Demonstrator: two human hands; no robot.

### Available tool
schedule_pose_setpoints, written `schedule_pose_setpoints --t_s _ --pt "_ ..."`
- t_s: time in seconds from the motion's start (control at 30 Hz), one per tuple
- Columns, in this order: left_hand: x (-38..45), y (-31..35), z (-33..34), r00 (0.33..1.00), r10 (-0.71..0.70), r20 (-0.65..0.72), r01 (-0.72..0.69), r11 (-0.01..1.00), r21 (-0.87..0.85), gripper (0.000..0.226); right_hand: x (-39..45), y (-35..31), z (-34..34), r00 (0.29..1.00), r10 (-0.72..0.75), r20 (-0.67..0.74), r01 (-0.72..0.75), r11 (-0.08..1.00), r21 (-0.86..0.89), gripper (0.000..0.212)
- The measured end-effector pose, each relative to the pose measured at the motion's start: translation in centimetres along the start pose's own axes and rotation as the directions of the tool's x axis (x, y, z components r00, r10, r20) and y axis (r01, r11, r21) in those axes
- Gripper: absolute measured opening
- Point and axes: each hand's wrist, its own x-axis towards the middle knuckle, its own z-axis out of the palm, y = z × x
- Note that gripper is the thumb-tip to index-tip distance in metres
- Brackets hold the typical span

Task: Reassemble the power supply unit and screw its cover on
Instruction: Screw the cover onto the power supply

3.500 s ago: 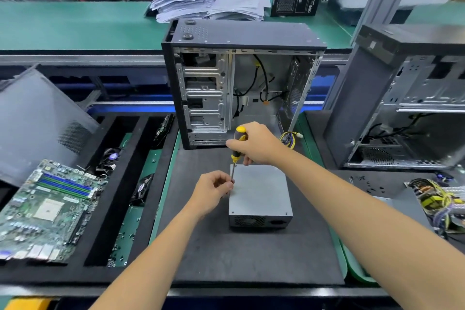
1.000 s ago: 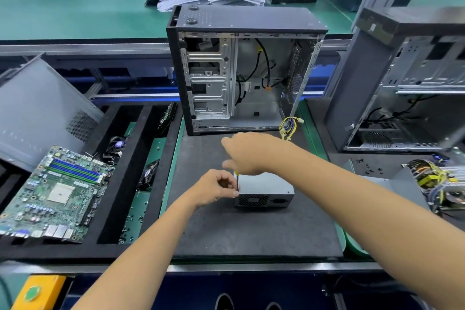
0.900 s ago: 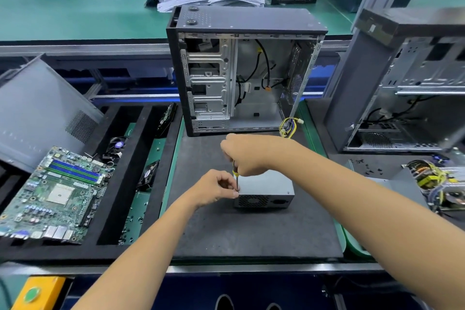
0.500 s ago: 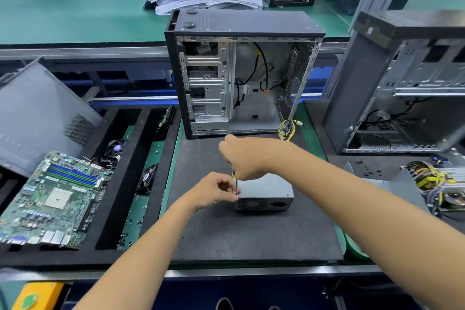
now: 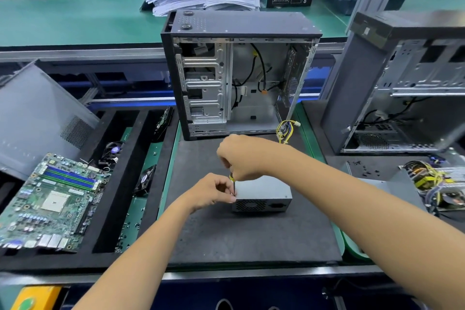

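- Resting flat on the dark foam mat (image 5: 251,234), the grey power supply unit (image 5: 264,190) has its vented face toward the camera and its cover in place.
- Screwdriver (image 5: 232,184): upright at the unit's near-left top corner; only a bit of yellow handle and the thin shaft show.
- Right hand (image 5: 241,157): fingers curled round the screwdriver handle from above, gripping it.
- Left hand (image 5: 214,191): fingertips pinched together at the shaft just beside the unit's corner; whether they hold the shaft or a screw cannot be told.
- Open computer case (image 5: 239,70): upright behind the mat, yellow-and-black wires (image 5: 286,129) lying at its lower right corner.
- Motherboard (image 5: 50,199): lying in the black tray to the left.
- Second open case (image 5: 402,88): standing at the right.
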Motion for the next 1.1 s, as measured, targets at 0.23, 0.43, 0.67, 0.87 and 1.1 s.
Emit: schedule_pose_setpoints --t_s 0.23,0.43,0.67,0.87,1.1 --pt "0.2 0.0 0.0 1.000 -0.004 -0.004 0.004 1.000 -0.005 0.012 0.1 0.0 0.7 0.996 0.045 -0.071 -0.059 0.978 -0.199 0.012" --pt "0.1 -0.1 0.0 1.000 -0.004 0.014 0.004 1.000 -0.011 0.011 -0.2 0.2 0.7 0.999 -0.041 0.008 0.041 0.999 -0.010 0.013" --pt "0.1 -0.2 -0.2 0.999 -0.018 0.032 0.019 1.000 -0.025 0.013 0.4 -1.1 0.9 0.994 -0.015 -0.108 -0.010 0.972 -0.233 0.008" --pt "0.3 -0.2 -0.2 1.000 -0.003 0.018 0.004 0.999 -0.037 0.027 -0.3 0.0 0.9 0.998 0.056 0.026 -0.052 0.990 -0.128 0.016" --pt "0.5 -0.1 -0.1 1.000 -0.007 0.027 0.008 0.999 -0.040 0.009 0.1 -0.8 1.0 0.991 -0.027 -0.133 0.011 0.993 -0.116 0.029"
